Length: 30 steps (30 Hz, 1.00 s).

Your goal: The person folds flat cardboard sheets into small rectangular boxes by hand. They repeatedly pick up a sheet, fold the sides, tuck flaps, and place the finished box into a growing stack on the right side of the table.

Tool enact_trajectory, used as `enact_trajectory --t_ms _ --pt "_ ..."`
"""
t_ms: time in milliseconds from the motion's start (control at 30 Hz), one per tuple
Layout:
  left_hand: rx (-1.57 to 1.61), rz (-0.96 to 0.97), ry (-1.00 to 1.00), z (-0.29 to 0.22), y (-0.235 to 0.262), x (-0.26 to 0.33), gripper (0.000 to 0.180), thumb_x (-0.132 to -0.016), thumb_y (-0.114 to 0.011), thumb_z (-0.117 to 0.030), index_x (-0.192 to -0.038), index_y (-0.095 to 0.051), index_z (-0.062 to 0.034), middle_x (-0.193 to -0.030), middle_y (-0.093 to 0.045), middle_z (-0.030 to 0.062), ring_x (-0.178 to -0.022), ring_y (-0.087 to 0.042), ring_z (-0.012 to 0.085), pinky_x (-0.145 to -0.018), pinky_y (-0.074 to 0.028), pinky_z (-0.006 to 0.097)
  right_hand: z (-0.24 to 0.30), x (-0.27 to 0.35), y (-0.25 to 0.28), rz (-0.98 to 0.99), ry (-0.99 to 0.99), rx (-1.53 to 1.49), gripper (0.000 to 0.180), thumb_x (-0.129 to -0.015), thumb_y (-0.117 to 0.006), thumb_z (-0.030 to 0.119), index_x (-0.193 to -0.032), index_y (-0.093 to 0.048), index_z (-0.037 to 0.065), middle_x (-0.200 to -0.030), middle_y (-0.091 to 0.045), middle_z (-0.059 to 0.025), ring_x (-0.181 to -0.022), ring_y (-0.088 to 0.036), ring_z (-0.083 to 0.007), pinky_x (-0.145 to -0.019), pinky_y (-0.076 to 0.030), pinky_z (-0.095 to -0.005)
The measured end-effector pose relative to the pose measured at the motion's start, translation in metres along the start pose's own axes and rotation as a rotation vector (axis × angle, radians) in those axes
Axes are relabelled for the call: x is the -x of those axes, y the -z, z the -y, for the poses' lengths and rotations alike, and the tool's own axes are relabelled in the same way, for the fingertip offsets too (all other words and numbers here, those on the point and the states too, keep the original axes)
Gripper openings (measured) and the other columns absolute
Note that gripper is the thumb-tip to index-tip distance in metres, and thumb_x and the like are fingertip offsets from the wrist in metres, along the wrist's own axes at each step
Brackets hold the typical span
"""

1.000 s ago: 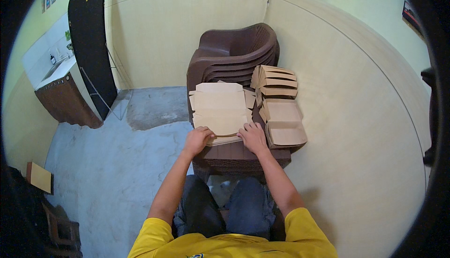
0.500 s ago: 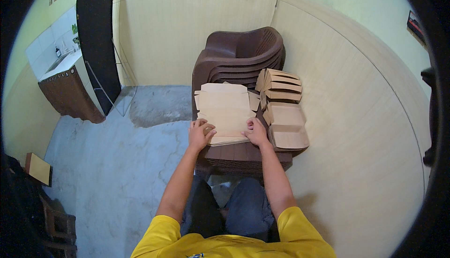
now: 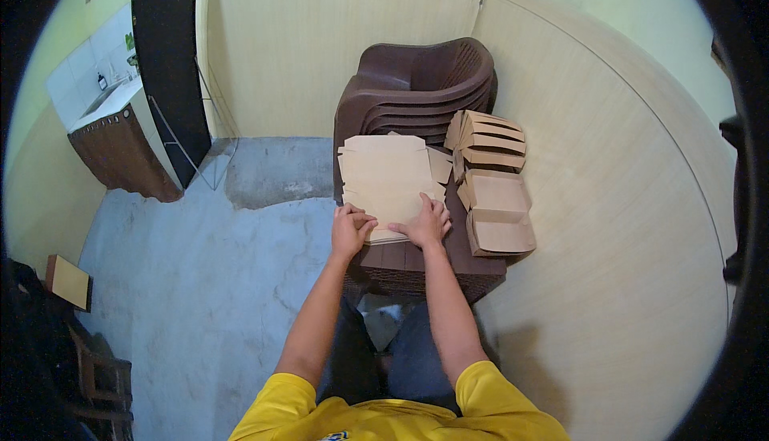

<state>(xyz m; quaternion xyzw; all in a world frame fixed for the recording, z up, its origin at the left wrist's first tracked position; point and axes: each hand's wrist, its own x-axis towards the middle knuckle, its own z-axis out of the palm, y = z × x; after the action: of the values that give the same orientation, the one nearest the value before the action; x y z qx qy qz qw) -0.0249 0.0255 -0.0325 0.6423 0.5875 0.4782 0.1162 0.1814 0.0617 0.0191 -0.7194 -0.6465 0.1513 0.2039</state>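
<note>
A stack of flat, unfolded brown cardboard box blanks [image 3: 388, 175] lies on a dark brown plastic table [image 3: 473, 263] in front of me. My left hand [image 3: 351, 230] pinches the near edge of the top blank with curled fingers. My right hand [image 3: 426, 223] presses flat on the stack's near right part, fingers spread. To the right lie open folded cardboard boxes [image 3: 498, 213], and behind them several folded boxes [image 3: 486, 140] nest on their sides.
A stack of dark brown plastic chairs [image 3: 420, 84] stands behind the table against the beige panelled wall [image 3: 609, 201]. At the far left are a sink counter [image 3: 120, 140] and a black board [image 3: 164, 56] leaning upright. A small wooden stool [image 3: 70, 282] is at the lower left on the concrete floor.
The view has tilted a little. My hands have stayed at the near edge of the stack; the left hand's fingers have curled onto the top blank's edge.
</note>
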Motion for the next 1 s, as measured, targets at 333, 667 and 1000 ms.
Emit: enact_trajectory --t_ms 333,667,1000 --pt "0.149 0.334 -0.081 0.036 0.028 -0.018 0.023 -0.085 -0.084 -0.009 -0.107 -0.087 -0.0145 -0.119 -0.077 0.0141 -0.113 -0.070 0.0352 -0.101 -0.055 0.045 -0.042 -0.024 0.011 0.102 0.171 -0.189 0.093 -0.070 -0.100 0.022 -0.152 -0.056 0.029 -0.150 -0.055 -0.0076 -0.141 -0.048 -0.0346 -0.119 -0.038 -0.0526" --pt "0.041 0.163 0.023 -0.002 0.042 0.020 0.054 -0.088 -0.072 0.003 -0.140 -0.070 -0.0102 -0.123 -0.074 0.0147 -0.114 -0.068 0.0360 -0.102 -0.053 0.044 -0.096 -0.045 0.000 0.132 0.289 -0.532 0.057 -0.084 -0.082 -0.003 -0.136 -0.064 0.010 -0.132 -0.066 -0.0113 -0.121 -0.063 -0.0340 -0.107 -0.052 -0.0434" --pt "-0.299 0.326 -0.849 -0.059 0.025 0.044 0.055 -0.079 -0.071 -0.007 -0.134 -0.069 -0.0117 -0.117 -0.070 0.0056 -0.115 -0.065 0.0296 -0.107 -0.050 0.046 -0.067 0.001 0.008 -0.220 0.452 -0.187 0.035 -0.094 -0.075 0.007 -0.128 -0.074 0.011 -0.131 -0.066 -0.0113 -0.117 -0.062 -0.0343 -0.103 -0.051 -0.0461"
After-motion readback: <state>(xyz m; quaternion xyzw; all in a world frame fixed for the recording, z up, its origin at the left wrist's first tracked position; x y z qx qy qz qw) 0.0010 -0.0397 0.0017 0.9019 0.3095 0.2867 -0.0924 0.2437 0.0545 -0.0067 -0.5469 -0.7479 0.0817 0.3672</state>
